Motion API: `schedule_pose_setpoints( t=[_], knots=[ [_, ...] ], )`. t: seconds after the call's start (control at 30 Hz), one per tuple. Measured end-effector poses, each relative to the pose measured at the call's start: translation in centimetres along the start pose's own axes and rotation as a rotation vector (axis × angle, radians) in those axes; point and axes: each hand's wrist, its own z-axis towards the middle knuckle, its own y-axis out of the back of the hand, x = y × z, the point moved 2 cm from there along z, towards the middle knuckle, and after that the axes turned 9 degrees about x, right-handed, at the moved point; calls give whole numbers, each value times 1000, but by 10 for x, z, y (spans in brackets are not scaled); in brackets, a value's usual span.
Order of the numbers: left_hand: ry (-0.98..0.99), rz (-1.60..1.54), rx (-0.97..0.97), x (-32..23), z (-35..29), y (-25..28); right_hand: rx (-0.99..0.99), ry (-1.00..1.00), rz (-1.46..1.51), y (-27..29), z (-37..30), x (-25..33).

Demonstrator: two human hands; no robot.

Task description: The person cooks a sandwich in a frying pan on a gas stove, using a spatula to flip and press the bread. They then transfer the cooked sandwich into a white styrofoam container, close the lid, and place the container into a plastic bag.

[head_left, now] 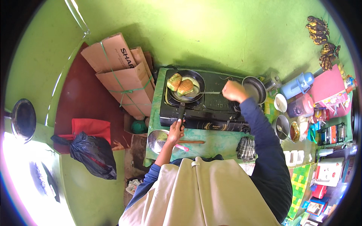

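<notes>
I've got the left grip (176,132) wrapped round the black handle (181,112) of the frying pan (200,81), fingers folded snugly, just in front of the black stove (220,103). Over on the other side, the right grip (234,91) is closed on the end of a slim metal turner (210,92), wrist bent, and the turner's far end reaches in past the pan's right rim. There's the food: 2 pieces in the pan, a greenish-brown piece (174,81) up by the left wall and a golden-brown piece (185,87) right beside it, closer to the middle. Whether the turner touches either of those 2, I can't tell from here.

The frying pan sits on the stove's left side; at the right end I see another dark pan (255,87), partly behind the sleeve. Down at the near edge of the green-covered counter (220,145), a strainer (154,141) lies by the left forearm, with a wooden stick (194,142) close by and a checked cloth (246,148) farther right. Off to the left, flattened cardboard (124,83) leans in a bundle tied with green string (127,91); far right, a blue jug (296,86).
</notes>
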Motion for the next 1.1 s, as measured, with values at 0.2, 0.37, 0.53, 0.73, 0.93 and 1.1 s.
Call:
schedule_pose_setpoints(
  t=[0.2,0.37,0.53,0.73,0.93,1.1],
  knots=[
    [2,-6,-30,-4,2,6,-139,-70,240,-75,-35,11],
    [-18,16,-24,-8,-1,11,-222,-65,2,-22,-45,38],
    [-5,-6,4,-7,2,11,-142,-47,-147,12,-27,40],
    [1,-14,-5,-10,0,12,-14,-64,-139,23,-20,53],
    [10,-5,9,-11,-1,12,-125,-38,104,-55,-33,41],
    [4,-11,4,-8,1,20,-323,-43,88,-92,-43,57]
  ],
)
